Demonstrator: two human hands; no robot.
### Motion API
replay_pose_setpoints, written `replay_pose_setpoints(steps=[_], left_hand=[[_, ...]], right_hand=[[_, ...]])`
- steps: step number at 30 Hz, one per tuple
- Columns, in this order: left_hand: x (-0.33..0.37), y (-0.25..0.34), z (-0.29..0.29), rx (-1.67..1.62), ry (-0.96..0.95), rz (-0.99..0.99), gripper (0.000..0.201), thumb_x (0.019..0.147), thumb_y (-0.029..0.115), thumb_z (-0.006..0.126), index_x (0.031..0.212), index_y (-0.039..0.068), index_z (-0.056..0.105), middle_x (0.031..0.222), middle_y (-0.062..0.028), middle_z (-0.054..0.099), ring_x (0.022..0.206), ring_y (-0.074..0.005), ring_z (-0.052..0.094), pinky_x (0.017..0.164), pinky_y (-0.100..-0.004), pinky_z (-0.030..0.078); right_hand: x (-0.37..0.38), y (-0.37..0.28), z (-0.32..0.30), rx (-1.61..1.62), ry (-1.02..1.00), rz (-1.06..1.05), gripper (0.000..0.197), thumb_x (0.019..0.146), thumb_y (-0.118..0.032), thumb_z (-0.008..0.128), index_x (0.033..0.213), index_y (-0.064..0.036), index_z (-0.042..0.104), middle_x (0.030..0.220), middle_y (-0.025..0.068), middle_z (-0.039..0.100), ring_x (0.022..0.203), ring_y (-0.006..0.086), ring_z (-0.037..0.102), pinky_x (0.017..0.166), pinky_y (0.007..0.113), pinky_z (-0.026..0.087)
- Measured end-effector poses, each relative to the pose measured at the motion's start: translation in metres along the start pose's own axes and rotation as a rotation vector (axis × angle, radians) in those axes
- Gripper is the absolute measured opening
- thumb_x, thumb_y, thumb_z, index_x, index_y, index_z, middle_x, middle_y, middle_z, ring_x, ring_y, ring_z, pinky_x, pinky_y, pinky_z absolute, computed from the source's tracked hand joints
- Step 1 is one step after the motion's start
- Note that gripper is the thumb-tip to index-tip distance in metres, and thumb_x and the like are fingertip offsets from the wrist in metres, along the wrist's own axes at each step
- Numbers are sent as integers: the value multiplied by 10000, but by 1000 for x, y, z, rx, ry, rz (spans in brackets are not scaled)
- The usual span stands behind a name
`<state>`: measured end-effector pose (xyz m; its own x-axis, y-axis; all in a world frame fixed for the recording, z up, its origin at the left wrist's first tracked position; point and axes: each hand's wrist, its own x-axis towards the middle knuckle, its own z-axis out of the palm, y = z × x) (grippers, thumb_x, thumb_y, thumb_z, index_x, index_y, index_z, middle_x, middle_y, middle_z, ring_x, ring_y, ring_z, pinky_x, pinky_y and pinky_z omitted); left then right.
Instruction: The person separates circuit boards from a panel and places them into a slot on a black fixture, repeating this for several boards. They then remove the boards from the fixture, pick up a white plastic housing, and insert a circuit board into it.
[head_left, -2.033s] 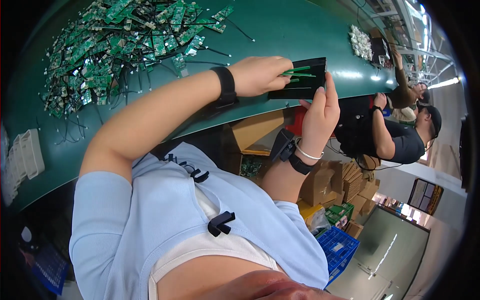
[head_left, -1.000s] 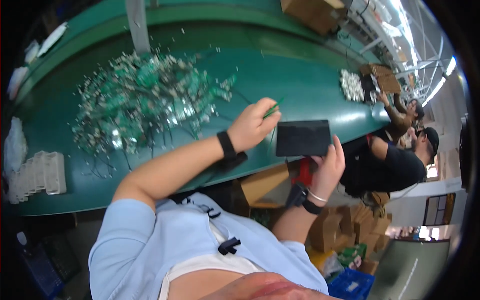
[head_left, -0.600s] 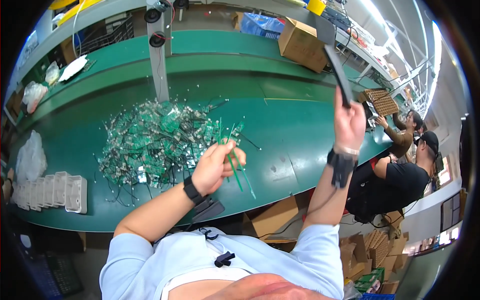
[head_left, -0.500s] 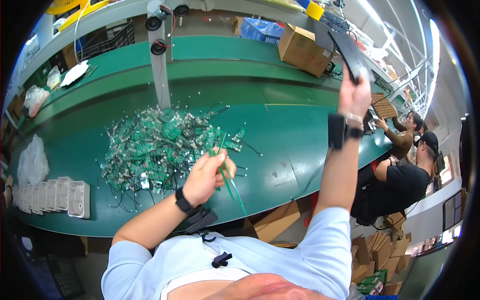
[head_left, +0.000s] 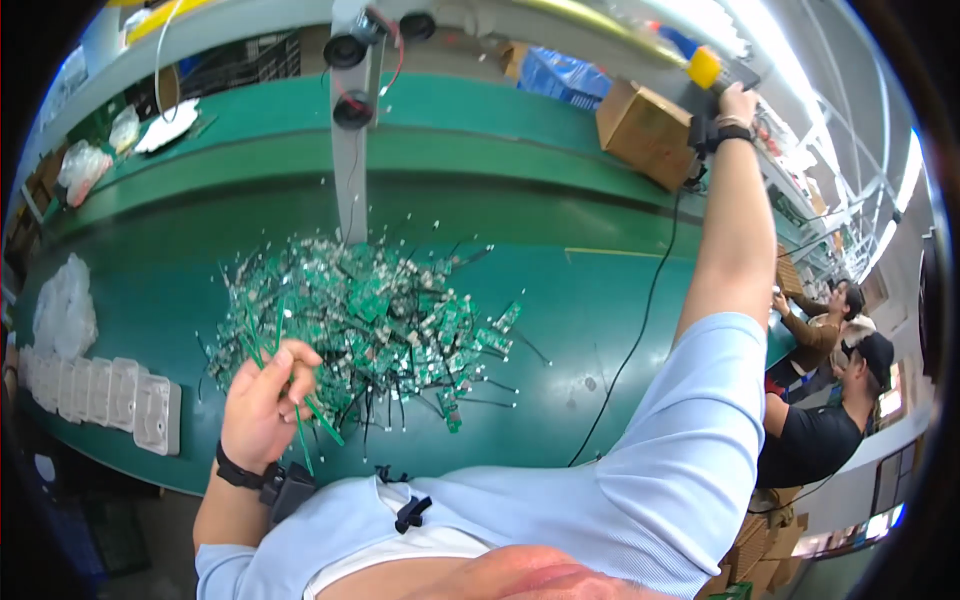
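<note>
My left hand (head_left: 265,405) is closed round several thin green strips (head_left: 322,420), which stick out above and below the fingers. It is over the left front edge of a large heap of small green circuit boards (head_left: 370,300) with black wires and white plugs. My right arm reaches far up and right, and my right hand (head_left: 738,104) is at the shelf beside a yellow block (head_left: 704,67). Its fingers are closed on a flat black object (head_left: 741,76), mostly hidden by the hand. A black cable (head_left: 640,330) hangs down from near that wrist across the green bench (head_left: 560,370).
White plastic trays (head_left: 156,415) stand in a row at the left, with a clear plastic bag (head_left: 66,305) behind them. A grey post (head_left: 350,190) carrying round black speakers (head_left: 353,109) rises behind the heap. A cardboard box (head_left: 645,135) sits at back right. Two people work further right.
My right hand has gone up and away to the shelf with the flat black object. My left hand has moved left with the green strips. A cable now hangs over the bench.
</note>
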<state>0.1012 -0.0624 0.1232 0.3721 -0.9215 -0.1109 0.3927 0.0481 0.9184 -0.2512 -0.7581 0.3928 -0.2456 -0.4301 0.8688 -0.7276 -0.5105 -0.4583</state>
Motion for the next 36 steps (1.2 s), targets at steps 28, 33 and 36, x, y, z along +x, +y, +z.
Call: replay_pose_setpoints(steps=[28, 33, 36], left_hand=[[-20, -240, 191, 973, -445, 822, 407, 1075, 339, 462, 1282, 34, 635, 1276, -104, 529, 879, -200, 623, 812, -338, 538], [-53, -272, 198, 515, -771, -379, 375, 1013, 262, 563, 1306, 33, 610, 1254, -140, 576, 516, -240, 640, 582, -349, 568], [-47, -289, 160, 681, -964, -371, 430, 976, 247, 620, 1323, -2, 573, 1216, -161, 615, 670, -235, 684, 680, -375, 576]], right_hand=[[-618, -115, -450, 706, -973, 624, 327, 1050, -110, 517, 1342, 39, 511, 1048, 85, 672, 912, 156, 637, 821, 297, 518], [-680, -72, -498, 823, -999, 1137, 215, 1073, -161, 488, 1206, -28, 591, 875, 10, 617, 724, 80, 552, 649, 230, 466], [-712, -47, -498, 843, -937, 1396, 174, 1063, -180, 510, 1160, -67, 600, 851, 3, 611, 711, 102, 565, 629, 257, 479]])
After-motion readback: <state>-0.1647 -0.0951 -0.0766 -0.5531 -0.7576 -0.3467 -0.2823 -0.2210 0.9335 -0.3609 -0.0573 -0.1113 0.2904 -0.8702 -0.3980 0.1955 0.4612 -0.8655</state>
